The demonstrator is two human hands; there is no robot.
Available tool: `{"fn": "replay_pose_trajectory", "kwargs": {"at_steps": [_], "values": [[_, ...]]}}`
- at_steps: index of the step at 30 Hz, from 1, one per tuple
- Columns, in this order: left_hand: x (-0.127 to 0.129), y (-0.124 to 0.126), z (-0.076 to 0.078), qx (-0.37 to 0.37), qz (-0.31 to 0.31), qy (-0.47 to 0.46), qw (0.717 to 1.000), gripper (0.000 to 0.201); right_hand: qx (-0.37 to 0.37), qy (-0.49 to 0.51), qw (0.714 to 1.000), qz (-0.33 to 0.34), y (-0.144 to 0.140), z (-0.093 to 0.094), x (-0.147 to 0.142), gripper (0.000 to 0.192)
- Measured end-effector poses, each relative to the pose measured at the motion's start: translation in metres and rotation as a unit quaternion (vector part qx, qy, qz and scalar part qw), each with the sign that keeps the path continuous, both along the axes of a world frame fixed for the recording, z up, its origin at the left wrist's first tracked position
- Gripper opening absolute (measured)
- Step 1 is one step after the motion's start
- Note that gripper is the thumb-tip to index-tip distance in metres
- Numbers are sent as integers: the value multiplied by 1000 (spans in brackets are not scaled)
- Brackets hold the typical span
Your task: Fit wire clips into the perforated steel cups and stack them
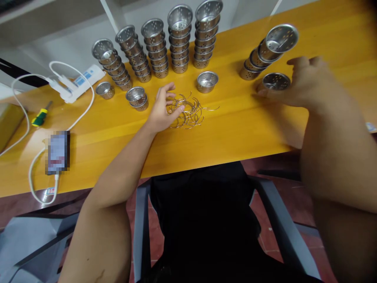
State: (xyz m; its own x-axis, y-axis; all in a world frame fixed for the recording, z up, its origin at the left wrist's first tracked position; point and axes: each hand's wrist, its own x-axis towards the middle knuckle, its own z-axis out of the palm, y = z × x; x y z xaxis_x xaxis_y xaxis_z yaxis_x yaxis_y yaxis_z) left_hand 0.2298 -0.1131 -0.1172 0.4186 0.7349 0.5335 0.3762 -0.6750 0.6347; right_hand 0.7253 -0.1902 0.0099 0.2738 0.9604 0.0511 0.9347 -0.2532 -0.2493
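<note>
Two bare hands, left hand (163, 107) grip apart on thin wire hoops (188, 112), right hand (306, 84) grip apart beside perforated steel cup (275, 81)

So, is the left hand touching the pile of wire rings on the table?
Touching. The head view shows the left hand with fingers resting on the pile of wire rings.

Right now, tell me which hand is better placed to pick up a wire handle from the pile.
Left. The left hand already rests on the pile of wire handles, fingers spread over it. The right hand is off to the side at a single perforated cup, apart from the pile.
</note>
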Motion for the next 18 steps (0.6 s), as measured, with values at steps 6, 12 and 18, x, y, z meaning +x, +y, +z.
{"fn": "replay_pose_trajectory", "kwargs": {"at_steps": [6, 12, 18], "values": [[1, 2, -2, 1, 2, 13, 1000, 91, 19, -6, 950, 313, -9, -4, -64, 73], [-1, 0, 0, 7, -8, 10, 1000, 89, -84, 8, 973, 214, 25, -19, -114, 83], [1, 2, -2, 3, -15, 9, 1000, 86, -107, -5, 980, 169, 46, -13, -104, 89]]}}
